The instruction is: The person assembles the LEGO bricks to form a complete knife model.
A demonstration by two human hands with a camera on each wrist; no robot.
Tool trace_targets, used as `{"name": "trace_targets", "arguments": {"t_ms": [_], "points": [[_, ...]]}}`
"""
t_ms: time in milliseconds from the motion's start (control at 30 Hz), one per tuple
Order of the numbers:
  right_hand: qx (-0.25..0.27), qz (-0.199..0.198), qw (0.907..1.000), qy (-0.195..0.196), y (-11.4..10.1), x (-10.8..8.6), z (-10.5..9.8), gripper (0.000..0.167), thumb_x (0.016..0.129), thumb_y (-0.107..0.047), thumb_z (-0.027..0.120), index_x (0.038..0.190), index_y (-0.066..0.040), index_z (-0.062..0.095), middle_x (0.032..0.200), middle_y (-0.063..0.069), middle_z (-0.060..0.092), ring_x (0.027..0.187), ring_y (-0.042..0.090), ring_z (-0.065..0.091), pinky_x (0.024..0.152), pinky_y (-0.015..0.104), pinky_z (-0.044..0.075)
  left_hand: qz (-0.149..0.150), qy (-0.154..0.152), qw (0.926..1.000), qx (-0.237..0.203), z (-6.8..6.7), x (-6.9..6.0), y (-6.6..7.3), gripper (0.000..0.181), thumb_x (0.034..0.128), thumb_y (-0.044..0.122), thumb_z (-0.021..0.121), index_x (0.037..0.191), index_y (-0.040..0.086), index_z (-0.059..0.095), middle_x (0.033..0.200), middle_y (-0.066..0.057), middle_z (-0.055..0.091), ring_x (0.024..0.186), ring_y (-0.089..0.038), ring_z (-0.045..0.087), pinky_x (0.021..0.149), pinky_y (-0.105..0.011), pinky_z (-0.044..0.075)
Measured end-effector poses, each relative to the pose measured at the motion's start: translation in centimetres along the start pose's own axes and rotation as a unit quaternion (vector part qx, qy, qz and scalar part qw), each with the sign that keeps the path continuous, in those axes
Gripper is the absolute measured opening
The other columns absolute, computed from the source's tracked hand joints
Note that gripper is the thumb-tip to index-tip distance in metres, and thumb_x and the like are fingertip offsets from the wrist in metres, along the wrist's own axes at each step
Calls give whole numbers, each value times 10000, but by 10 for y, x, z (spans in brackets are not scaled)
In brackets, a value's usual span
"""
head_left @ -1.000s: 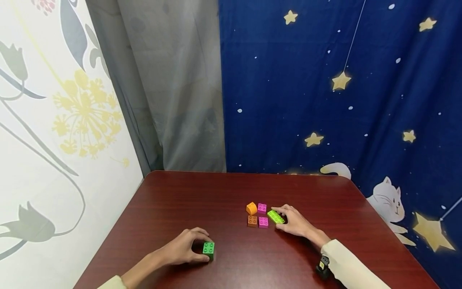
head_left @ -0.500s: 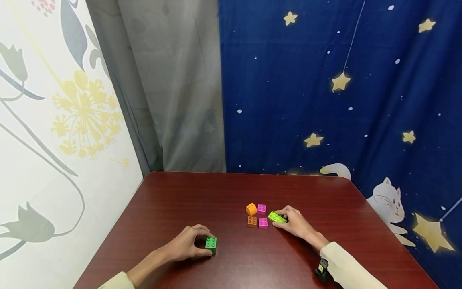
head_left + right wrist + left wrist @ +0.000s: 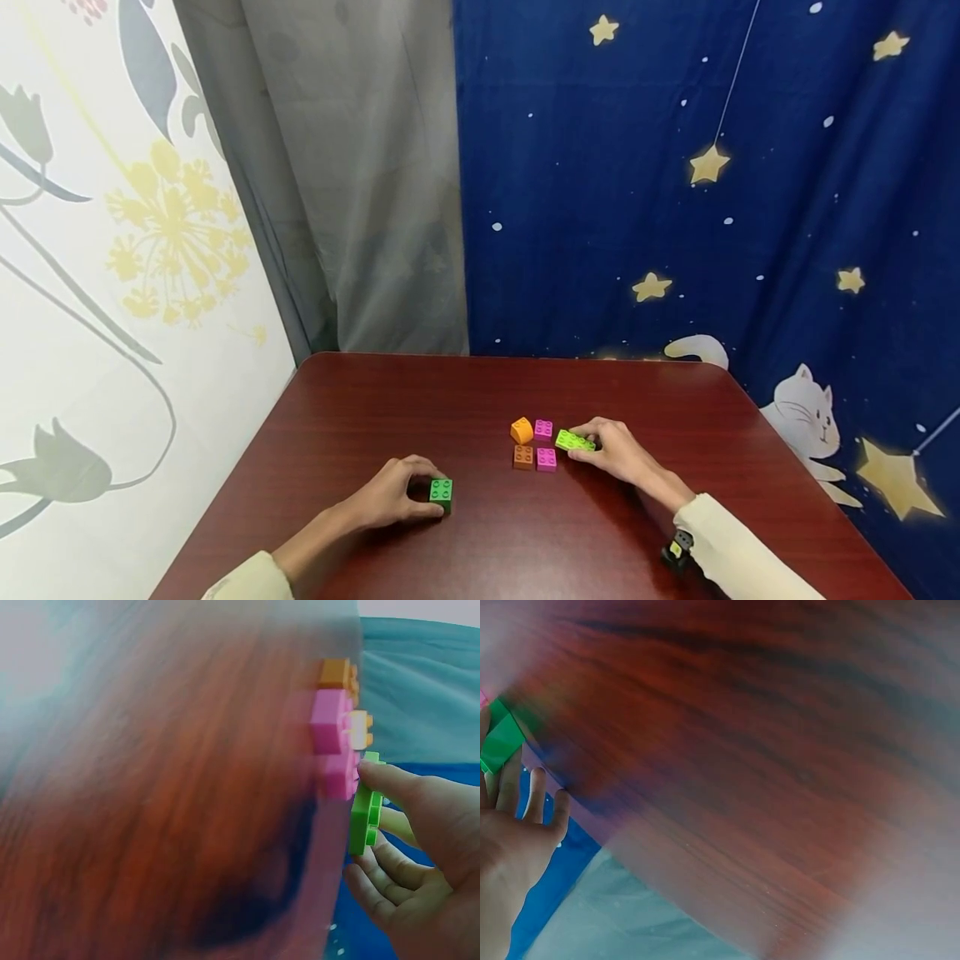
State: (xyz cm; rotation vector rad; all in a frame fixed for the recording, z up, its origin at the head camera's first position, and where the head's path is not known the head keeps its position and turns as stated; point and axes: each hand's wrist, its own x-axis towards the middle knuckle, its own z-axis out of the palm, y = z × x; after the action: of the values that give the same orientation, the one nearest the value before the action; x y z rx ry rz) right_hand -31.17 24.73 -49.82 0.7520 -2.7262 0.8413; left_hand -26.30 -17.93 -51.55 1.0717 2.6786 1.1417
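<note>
Pinching hands [image 3: 393, 494] [image 3: 621, 452] hold green brick [image 3: 441, 493] (left) and lime brick [image 3: 573, 441] (right), its long axis running sideways.

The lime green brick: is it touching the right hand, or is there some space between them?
Touching. The right wrist view shows it: the right hand holds the lime green brick, thumb tip lying against it with no gap.

Bright white wall [image 3: 225, 400], soft shine on the red table [image 3: 495, 542], dark shadow by the right hand [image 3: 617, 450]; clear head view; hazy wrist views, table blurry there, white glare in corners
</note>
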Motion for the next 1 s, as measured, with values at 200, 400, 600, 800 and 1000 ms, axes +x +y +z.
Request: {"name": "trace_targets", "arguments": {"t_ms": [200,400,600,800,1000], "points": [[87,-335,9994,-27,-20,10,1,325,890,-247,850,1164,-85,788,1009,-2,715,824,120,600,724,312,547,-115,39,9999,48,0,3,-1,312,863,313,876,1132,207,761,1096,118,696,1035,-88,623,895,-344,546],[218,-621,9978,-38,-41,17,9,310,868,-206,868,1132,-66,791,1019,29,731,849,133,631,749,380,581,-158,68,9999,-5,1,5,-2,300,854,300,884,1119,224,766,1063,149,697,1021,-84,616,896,-376,545],[414,-704,9965,-172,-61,22,20,345,860,-216,876,1162,-73,790,1027,25,711,860,142,617,737,416,593,-176,106,9998,-6,3,5,-3,302,838,301,898,1101,220,773,1052,150,699,1031,-74,616,919,-353,531],[458,-787,9954,-296,-79,28,30,350,871,-265,867,1166,-91,789,1072,13,724,885,120,633,751,360,586,-218,109,9997,-43,2,5,0,299,834,307,902,1091,217,779,1065,135,700,1045,-106,621,917,-335,524],[374,-856,9947,-419,-96,34,39,324,853,-289,880,1128,-139,799,974,-60,730,818,87,626,752,281,492,-286,97,9995,-3,1,6,0,311,818,314,913,1083,217,781,1061,137,698,1049,-119,623,923,-338,523]]}}
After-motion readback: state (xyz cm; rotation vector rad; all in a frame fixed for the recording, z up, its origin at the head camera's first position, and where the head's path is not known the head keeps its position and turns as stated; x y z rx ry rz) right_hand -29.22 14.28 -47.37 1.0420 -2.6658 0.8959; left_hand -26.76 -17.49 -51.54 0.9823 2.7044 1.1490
